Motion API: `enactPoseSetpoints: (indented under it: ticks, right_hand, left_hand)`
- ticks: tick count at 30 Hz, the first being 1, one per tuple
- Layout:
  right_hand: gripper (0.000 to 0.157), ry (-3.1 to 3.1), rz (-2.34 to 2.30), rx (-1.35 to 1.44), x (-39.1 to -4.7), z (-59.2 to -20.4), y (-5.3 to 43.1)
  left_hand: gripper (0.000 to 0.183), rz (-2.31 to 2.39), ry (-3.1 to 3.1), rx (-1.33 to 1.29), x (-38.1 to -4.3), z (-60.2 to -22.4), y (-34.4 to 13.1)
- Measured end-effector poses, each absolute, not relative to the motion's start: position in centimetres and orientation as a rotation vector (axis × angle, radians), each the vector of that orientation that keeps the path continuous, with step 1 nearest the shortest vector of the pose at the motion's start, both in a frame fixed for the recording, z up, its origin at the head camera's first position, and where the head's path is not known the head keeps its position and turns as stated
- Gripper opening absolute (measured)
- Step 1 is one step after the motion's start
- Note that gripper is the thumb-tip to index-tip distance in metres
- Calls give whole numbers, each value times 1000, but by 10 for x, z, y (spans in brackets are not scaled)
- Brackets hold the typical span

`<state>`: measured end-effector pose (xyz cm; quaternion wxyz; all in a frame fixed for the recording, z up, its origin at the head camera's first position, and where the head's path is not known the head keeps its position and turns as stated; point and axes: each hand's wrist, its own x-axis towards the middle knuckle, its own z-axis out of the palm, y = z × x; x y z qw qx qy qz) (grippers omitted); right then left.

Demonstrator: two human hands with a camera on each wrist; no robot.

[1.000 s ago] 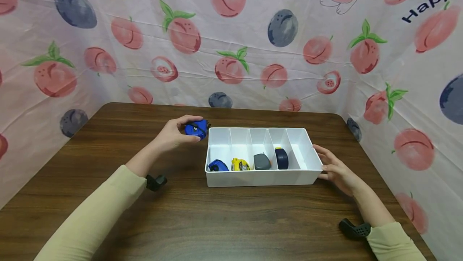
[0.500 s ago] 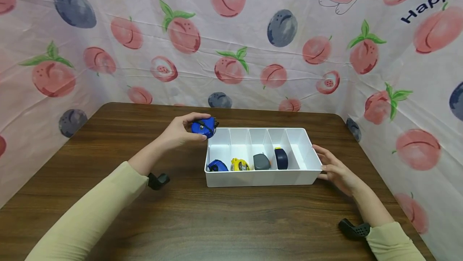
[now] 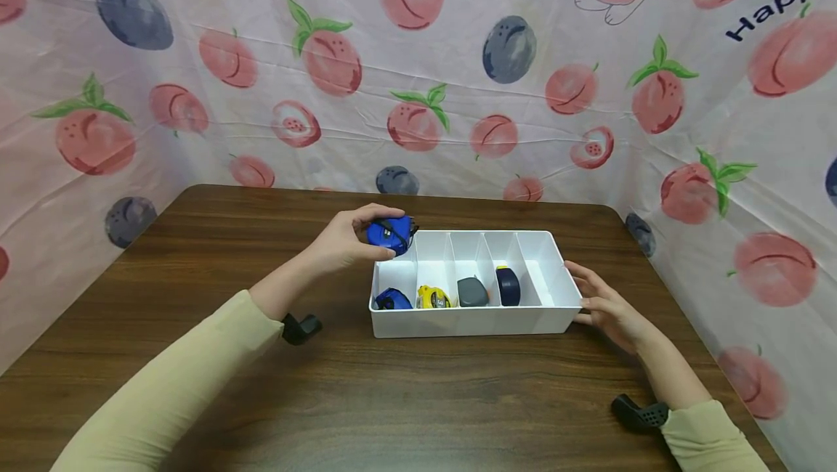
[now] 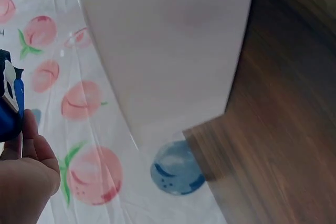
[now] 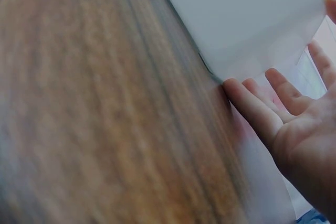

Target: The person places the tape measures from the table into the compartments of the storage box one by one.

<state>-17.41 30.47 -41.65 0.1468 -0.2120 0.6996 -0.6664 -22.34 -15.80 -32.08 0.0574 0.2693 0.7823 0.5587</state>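
My left hand [image 3: 343, 241] pinches a blue tape measure [image 3: 390, 234] with a black strap between thumb and fingers. It hangs over the left back corner of a white divided box [image 3: 471, 323]. At the left wrist view's edge, part of the same tape measure [image 4: 11, 111] shows. Along the box's front lie another blue tape measure [image 3: 393, 299], a yellow tape measure [image 3: 433, 298], a grey rounded tape measure [image 3: 472, 292] and a dark navy rounded one [image 3: 508, 287], each in its own compartment. My right hand [image 3: 608, 305] touches the box's right end with fingers extended, seen closer in the right wrist view.
The box stands on a brown wooden table [image 3: 418, 399]. Behind and beside the table hangs a white fruit-print cloth [image 3: 451, 43]. Thin upright dividers [image 3: 453, 258] separate the compartments. Black wrist mounts [image 3: 302, 330] sit at both sleeves.
My left hand has carried the blue tape measure to the right, from beside the box to over its left compartment. The right hand and the box have stayed in place.
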Motion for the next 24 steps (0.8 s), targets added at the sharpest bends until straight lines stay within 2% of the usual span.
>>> enactPoseSetpoints:
  ticks: [24]
  right_hand:
    - [60,1994,-1923,-642,-173,-416,304]
  left_hand:
    - [54,1618,2392,1068,-213,-315,-119]
